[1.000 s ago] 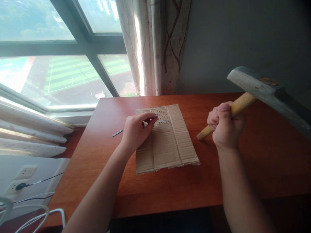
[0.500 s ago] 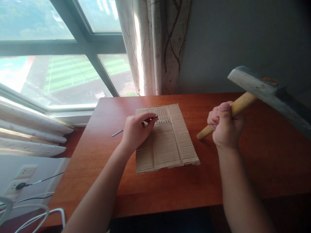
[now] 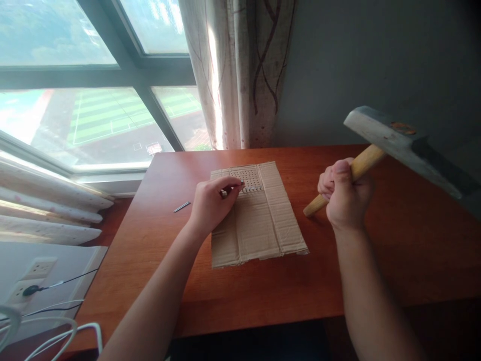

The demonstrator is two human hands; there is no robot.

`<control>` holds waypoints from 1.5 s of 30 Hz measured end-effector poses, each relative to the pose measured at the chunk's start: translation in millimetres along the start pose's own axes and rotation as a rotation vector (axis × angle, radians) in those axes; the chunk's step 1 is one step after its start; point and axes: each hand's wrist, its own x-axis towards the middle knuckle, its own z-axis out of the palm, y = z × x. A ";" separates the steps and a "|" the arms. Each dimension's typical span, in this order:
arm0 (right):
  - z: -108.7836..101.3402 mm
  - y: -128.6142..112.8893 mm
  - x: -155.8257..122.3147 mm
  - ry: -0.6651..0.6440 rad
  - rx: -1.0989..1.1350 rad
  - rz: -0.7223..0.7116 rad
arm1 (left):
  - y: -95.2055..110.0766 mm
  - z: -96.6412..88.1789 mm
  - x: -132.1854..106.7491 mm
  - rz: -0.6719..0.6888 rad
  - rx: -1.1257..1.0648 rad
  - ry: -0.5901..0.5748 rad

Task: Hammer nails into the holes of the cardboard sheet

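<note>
My right hand (image 3: 345, 193) is wrapped round the wooden handle of a hammer (image 3: 391, 133), held up over the right side of the table with its metal head to the upper right. My left hand (image 3: 214, 203) rests over a flat piece of cardboard (image 3: 259, 220), thumb and forefinger pinched on a small nail whose metallic end just shows. Below those fingertips lies a patch of small holes (image 3: 251, 176) in the cardboard, with a row of small pale shapes along its near edge. Left of my wrist, loose nails (image 3: 182, 206) lie on the table.
The reddish-brown wooden table (image 3: 244, 296) stands against a window (image 3: 105, 120) and a patterned curtain (image 3: 233, 75). At the lower left are a wall socket (image 3: 28, 288) with a black plug and several white cables (image 3: 71, 323). A dark wall rises behind the table.
The hammer and my right hand have shifted slightly left, with the head tilting a little. My left hand stays pinched at the same spot over the cardboard.
</note>
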 end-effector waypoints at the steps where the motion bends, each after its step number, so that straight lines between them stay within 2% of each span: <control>1: 0.5 0.0 0.6 -0.004 -0.002 0.000 | -0.4 0.0 -0.3 -0.001 0.004 -0.001; 5: 1.9 0.6 3.9 -0.057 -0.037 0.025 | -1.5 0.0 -1.4 0.019 0.018 -0.001; 8: -0.3 -1.0 6.2 -0.178 -0.169 0.118 | -1.9 -0.1 -1.7 0.032 0.008 -0.006; 11: -3.5 -6.5 8.7 -0.406 -0.332 0.232 | -2.8 0.4 -2.0 0.030 -0.016 -0.004; 14: -2.4 -15.2 13.0 -0.675 -0.365 0.382 | -3.7 1.1 -2.3 0.028 -0.030 -0.009; 16: 1.7 -22.3 16.9 -0.804 -0.376 0.465 | -3.5 1.1 -2.2 0.032 -0.020 -0.013; 20: 14.1 -41.8 25.4 -0.984 -0.482 0.460 | -1.2 0.0 -2.0 0.029 0.023 -0.023; 25: 28.9 -61.7 30.5 -1.028 -0.504 0.427 | 0.6 -0.5 -2.5 0.016 0.035 -0.023; 30: 35.0 -56.0 29.2 -1.070 -0.549 0.408 | -0.7 -0.1 -2.4 0.016 0.026 -0.032; 37: 34.8 -59.5 30.7 -1.054 -0.568 0.399 | -1.4 -0.5 -2.3 0.013 0.028 -0.047; 42: 35.0 -60.9 28.2 -1.017 -0.503 0.406 | -0.6 -0.2 -2.3 0.003 0.031 -0.050; 45: 34.8 -58.7 27.4 -1.049 -0.541 0.396 | -0.6 -0.2 -2.0 0.006 0.036 -0.059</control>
